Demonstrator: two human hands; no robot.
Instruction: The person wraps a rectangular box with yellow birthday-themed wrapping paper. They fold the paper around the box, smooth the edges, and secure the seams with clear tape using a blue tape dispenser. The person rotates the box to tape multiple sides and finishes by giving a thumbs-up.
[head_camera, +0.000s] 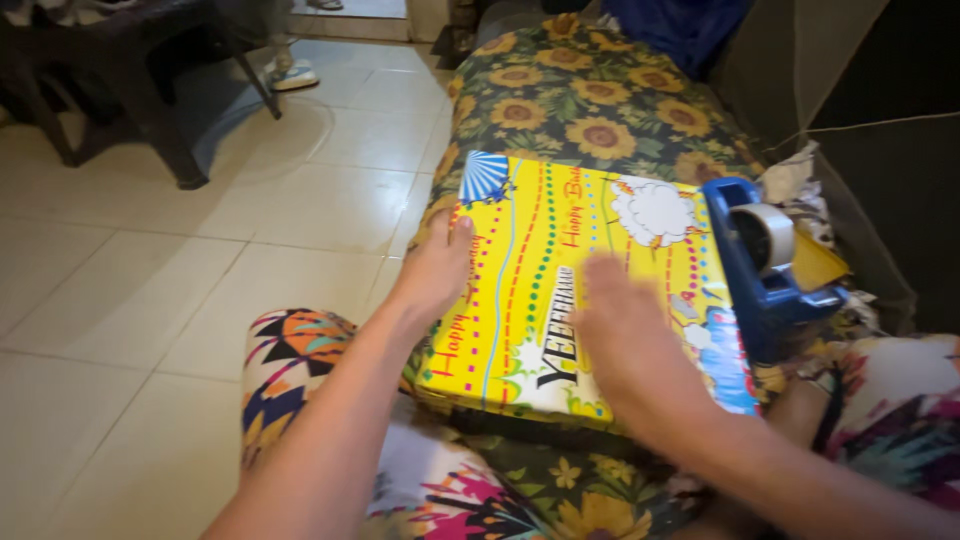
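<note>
So there's a flat box wrapped in bright yellow gift paper (560, 290), and it's lying on a sunflower-print cushion (590, 110) with its near edge hanging out toward the person's knees. The paper has dotted stripes, a white cloud and a blue fan shape in the far left corner.

Left hand (435, 270) is on the left edge of the wrapped box, fingers curled loosely over the side and thumb on top, so it's gripping that edge rather than lying flat. Right hand (625, 335) is spread open, palm down, pressing on top of the box near its near-right part. It's a bit blurred, so I can't make out the fingertips well.

Just to the right of the box, touching its right edge, sits a blue tape dispenser (765, 270) with a roll of clear tape in it. Behind the dispenser there's some crumpled paper (795, 180). Off to the left of the box it's pale tiled floor (150, 290), and a dark table (130, 70) stands well away past the box's far left corner. Patterned fabric covers the person's legs below the box.
</note>
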